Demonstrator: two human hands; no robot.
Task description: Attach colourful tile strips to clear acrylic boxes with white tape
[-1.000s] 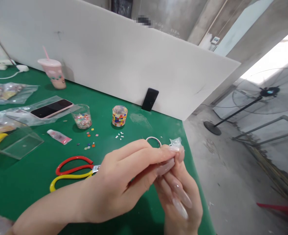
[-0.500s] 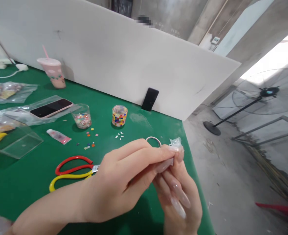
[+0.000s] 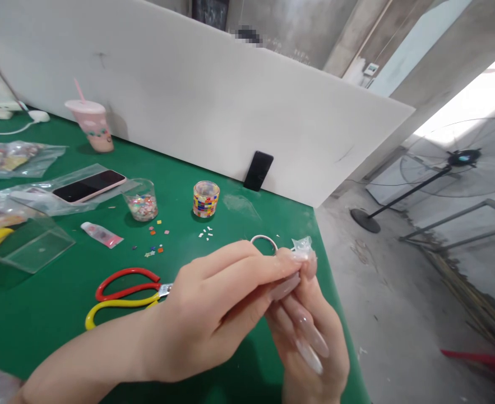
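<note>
In front of me my left hand point(image 3: 217, 306) reaches in from the left, fingers bent and closed in a pinch. Its fingertips meet those of my right hand point(image 3: 323, 331), also closed. Between them both hands pinch a small crumpled piece of clear plastic film point(image 3: 302, 244); most of it is hidden by the fingers. Just behind my left fingers lies a thin pale ring point(image 3: 264, 238), partly covered. Scissors with red and yellow handles point(image 3: 125, 303) rest beside my left wrist, their blades hidden under the hand.
Colourful mosaic-patterned cup point(image 3: 206, 200), clear cup of sequins point(image 3: 141, 207), small tube point(image 3: 101, 234) and loose chips point(image 3: 153, 248) lie on the green table point(image 3: 180, 165). A phone point(image 3: 258, 170) leans on a white panel point(image 3: 213, 95). Further left are a pink-edged phone point(image 3: 89, 186) and pink tumbler point(image 3: 93, 126).
Almost nothing differs. Both hands keep their pinch on the plastic film, with only a very slight shift of the fingers.
</note>
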